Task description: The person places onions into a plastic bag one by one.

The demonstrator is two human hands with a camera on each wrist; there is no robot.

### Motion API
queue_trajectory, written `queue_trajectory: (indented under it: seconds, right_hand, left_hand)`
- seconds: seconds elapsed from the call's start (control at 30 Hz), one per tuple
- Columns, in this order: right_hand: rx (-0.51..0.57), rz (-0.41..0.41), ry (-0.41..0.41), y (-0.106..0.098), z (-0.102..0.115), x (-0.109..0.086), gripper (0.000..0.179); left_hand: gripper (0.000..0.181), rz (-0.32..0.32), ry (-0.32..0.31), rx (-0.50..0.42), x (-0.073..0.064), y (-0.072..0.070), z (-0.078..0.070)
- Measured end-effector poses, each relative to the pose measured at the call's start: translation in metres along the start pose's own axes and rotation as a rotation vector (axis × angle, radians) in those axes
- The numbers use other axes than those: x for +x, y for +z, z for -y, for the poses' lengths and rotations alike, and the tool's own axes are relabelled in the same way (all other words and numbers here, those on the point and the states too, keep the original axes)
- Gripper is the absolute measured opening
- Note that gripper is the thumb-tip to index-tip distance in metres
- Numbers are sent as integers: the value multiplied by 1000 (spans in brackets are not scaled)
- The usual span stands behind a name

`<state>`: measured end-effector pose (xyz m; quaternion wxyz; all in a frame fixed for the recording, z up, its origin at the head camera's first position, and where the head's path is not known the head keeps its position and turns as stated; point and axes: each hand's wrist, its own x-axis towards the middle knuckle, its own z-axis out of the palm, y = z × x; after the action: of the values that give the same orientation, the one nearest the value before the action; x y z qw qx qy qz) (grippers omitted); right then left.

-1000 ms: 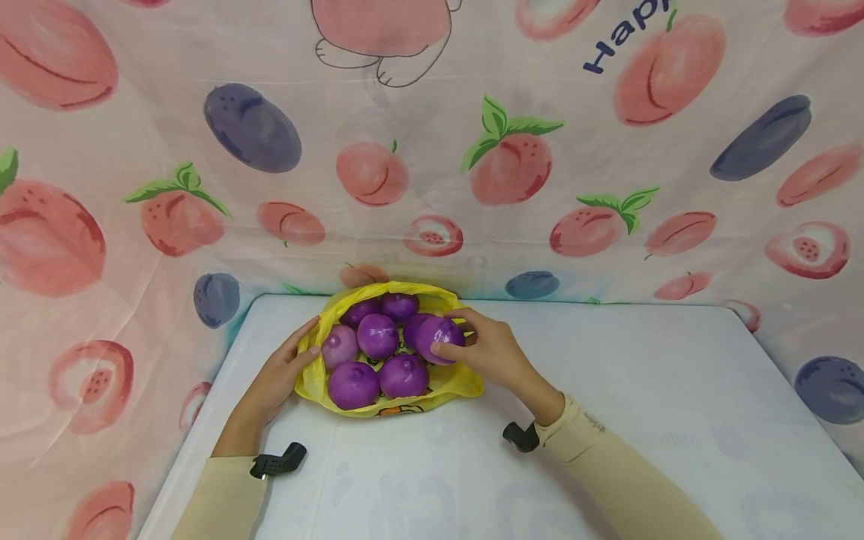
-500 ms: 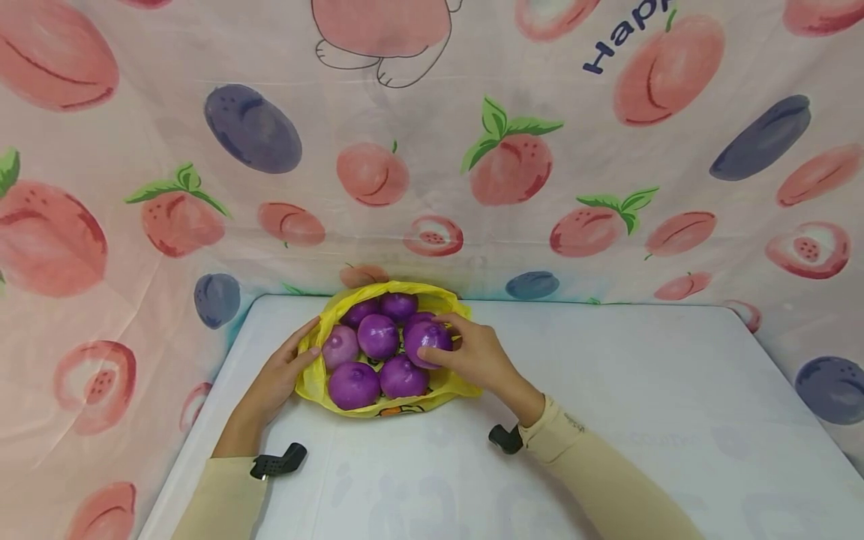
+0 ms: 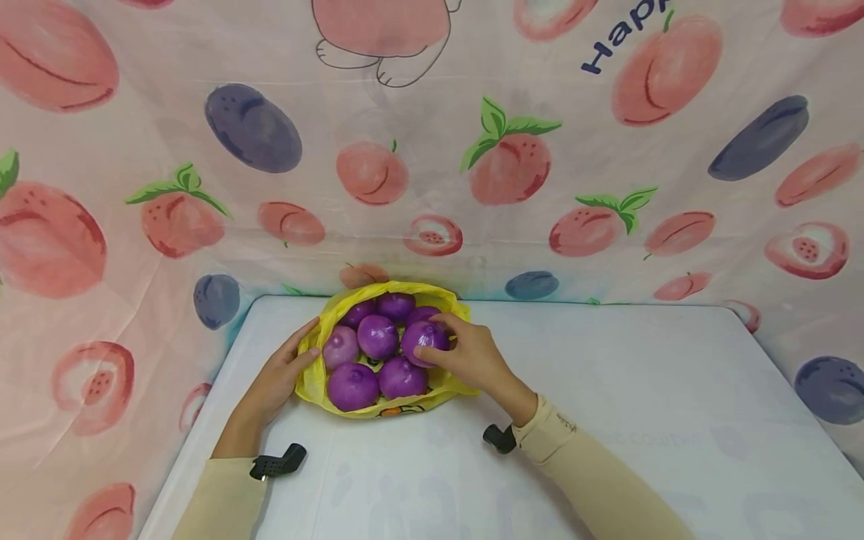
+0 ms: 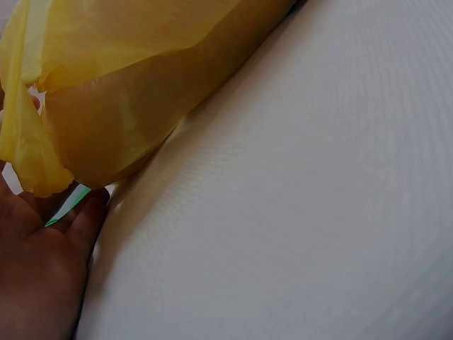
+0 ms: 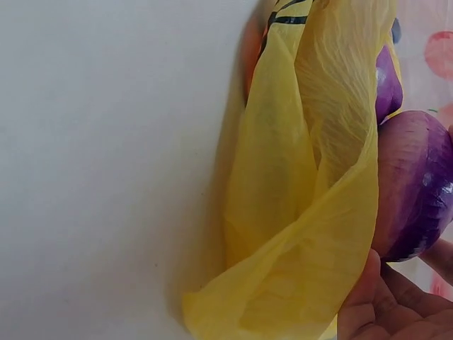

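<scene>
A yellow plastic bag point(image 3: 454, 384) lies with its mouth spread wide, several purple onions point(image 3: 378, 337) inside it. At the bag's left side, my left hand point(image 3: 275, 376) pinches the rim, thumb over the edge and fingers outside. My right hand point(image 3: 482, 360) grips one shiny onion point(image 3: 424, 341) at the right of the bag's mouth, thumb in front and fingers behind. In the right wrist view the held onion point(image 5: 414, 188) is beside the bag's rim. The left wrist view shows the bag's outer wall point(image 4: 134, 106) above the left hand point(image 4: 42, 262); the fingertips are partly hidden.
The bag stands on a white table point(image 3: 607, 390) near its back edge. A fruit-patterned cloth point(image 3: 432, 195) hangs behind the table and at its sides. Black wrist cameras point(image 3: 278, 460) sit on both sleeves.
My right hand has moved left with the onion, further over the bag's mouth. The onion behind it has shifted slightly. My left hand has stayed at the rim.
</scene>
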<state>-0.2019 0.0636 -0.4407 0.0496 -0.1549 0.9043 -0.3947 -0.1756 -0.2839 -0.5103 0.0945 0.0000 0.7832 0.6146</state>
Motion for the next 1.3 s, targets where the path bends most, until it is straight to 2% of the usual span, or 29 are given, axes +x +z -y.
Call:
queue_trajectory:
  seconds: [0.47, 0.87, 1.3]
  right_hand:
    - [-76, -7, 12, 9, -5, 4, 64]
    - [-91, -5, 12, 16, -10, 7, 64]
    - [-119, 14, -7, 18, -8, 6, 64]
  left_hand:
    - [64, 4, 8, -26, 0, 0, 2]
    - [63, -1, 16, -36, 1, 1, 1]
    - [62, 1, 20, -1, 1, 0, 2]
